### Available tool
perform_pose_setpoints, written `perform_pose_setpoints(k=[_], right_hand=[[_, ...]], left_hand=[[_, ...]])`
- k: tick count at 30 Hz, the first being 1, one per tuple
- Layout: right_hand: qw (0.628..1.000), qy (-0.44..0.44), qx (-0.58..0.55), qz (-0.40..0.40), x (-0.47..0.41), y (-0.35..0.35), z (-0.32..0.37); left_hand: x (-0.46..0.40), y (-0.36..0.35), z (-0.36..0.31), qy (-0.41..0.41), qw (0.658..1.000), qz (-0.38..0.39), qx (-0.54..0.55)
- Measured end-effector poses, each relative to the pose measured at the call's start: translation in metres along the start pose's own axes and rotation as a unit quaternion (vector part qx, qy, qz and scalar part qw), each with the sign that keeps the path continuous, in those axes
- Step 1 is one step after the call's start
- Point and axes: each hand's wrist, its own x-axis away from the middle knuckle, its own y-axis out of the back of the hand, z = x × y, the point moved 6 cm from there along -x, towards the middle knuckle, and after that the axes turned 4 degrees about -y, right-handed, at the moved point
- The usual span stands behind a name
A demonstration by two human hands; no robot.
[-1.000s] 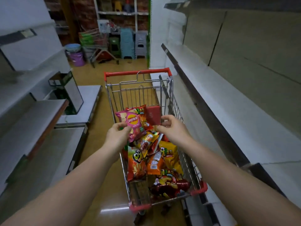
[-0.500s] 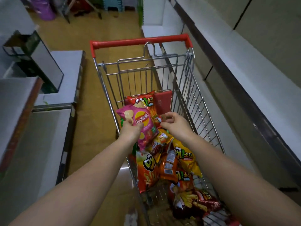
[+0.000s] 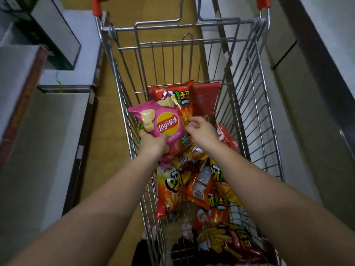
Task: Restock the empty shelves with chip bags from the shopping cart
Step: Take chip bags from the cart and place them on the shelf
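Head view looks steeply down into a wire shopping cart (image 3: 255, 104) with red corner caps, standing on a tan floor (image 3: 107, 131) between grey shelves. A pink Lay's chip bag (image 3: 163, 123) is held up at the left side of the basket, its lower edge gripped by the left hand (image 3: 153, 144), whose fingers are curled round the bag from below with the thumb laid on its front. Just to the right, the right hand (image 3: 203, 133) is seen with its fingers (image 3: 194, 120) bent and pinched together on the edge of a red-and-orange chip bag (image 3: 178, 96) that is tilted up behind the pink one. A flat dark red packet (image 3: 206, 98) is propped against the far wall of the basket, touching that bag. Nearer in the basket, more chip bags are piled: an orange-red bag (image 3: 171, 191) on the left, an orange bag with a barcode (image 3: 199, 189) across it, a yellow bag (image 3: 222, 181) to the right, and a dark red bag with fries (image 3: 226, 240) nearest. An empty grey shelf (image 3: 34, 141) is seen on the left and another shelf (image 3: 330, 35) on the right, both well apart from the bags
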Motion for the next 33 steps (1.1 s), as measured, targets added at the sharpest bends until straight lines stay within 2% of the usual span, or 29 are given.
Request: perform_pose_setpoints(k=[4,7,13,16,18,21,23,26,28,33], right_hand=[[0.999,0.012,0.013,0.035,-0.017,-0.013,-0.006],[0.999,0.013,-0.017,0.041,-0.023,-0.019,-0.017],[0.996,-0.005,-0.081,0.041,-0.028,-0.019,-0.032],[0.991,-0.014,-0.116,0.058,-0.033,-0.014,-0.028],[0.992,0.009,-0.118,0.045,-0.042,-0.009,-0.021],[0.997,0.049,-0.045,-0.024,-0.061,-0.003,-0.008],[0.997,0.044,-0.022,-0.058,-0.073,0.0,0.001],[0.998,0.022,0.006,-0.065,-0.094,-0.001,0.007],[0.998,0.003,0.02,-0.052,-0.106,-0.005,0.005],[0.995,-0.07,-0.071,0.029,-0.12,-0.018,-0.017]], left_hand=[[-0.005,-0.003,0.003,-0.013,1.0,-0.012,0.001],[-0.003,-0.012,0.006,-0.014,1.0,0.015,-0.002],[0.005,-0.023,0.004,-0.091,0.995,0.007,-0.047],[0.002,-0.018,0.001,-0.112,0.993,-0.02,-0.042],[0.0,-0.01,0.0,-0.118,0.992,-0.052,-0.013],[0.002,-0.002,0.001,-0.117,0.989,-0.088,0.018],[0.001,0.002,0.001,-0.118,0.988,-0.098,0.026],[-0.003,0.008,0.005,-0.112,0.988,-0.097,0.046],[-0.005,0.011,0.01,-0.108,0.988,-0.099,0.057],[-0.007,0.012,0.011,-0.105,0.988,-0.089,0.073]])
